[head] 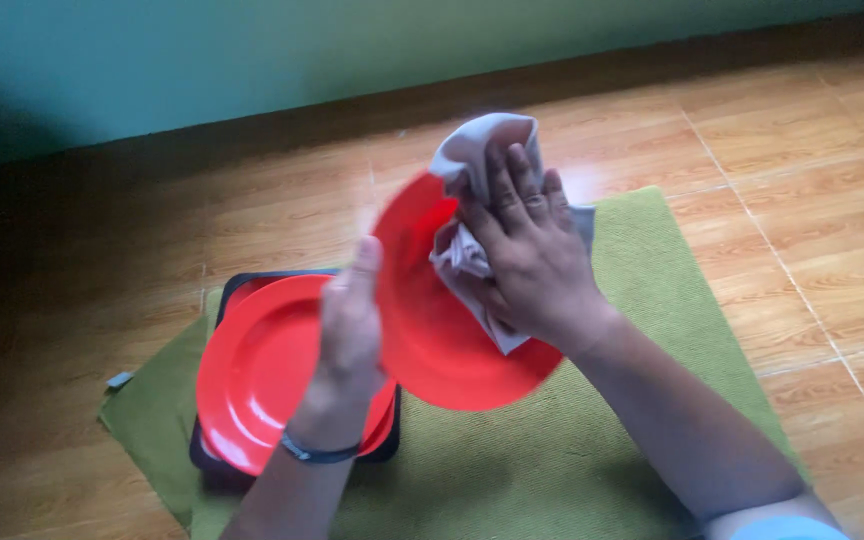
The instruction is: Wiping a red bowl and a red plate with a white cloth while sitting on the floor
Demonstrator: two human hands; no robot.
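Head view, looking down at the floor. The left hand [350, 320] grips the near edge of a red plate [432, 340], holding it tilted up above a green mat [552, 450]. The right hand [527, 250] lies spread against the plate's face, pressing a grey cloth [477, 150] to it; the cloth bunches under the palm and sticks up past the fingertips over the plate's upper rim. A dark band [320, 453] circles the left wrist. To the left, under the left forearm, a second red plate [252, 370] lies flat on a dark tray [242, 283], which rests on the mat; there may be more plates stacked beneath it, though blur hides this. The mat lies on a floor [802, 200] of wood-patterned tiles, with a green wall [252, 50] behind.
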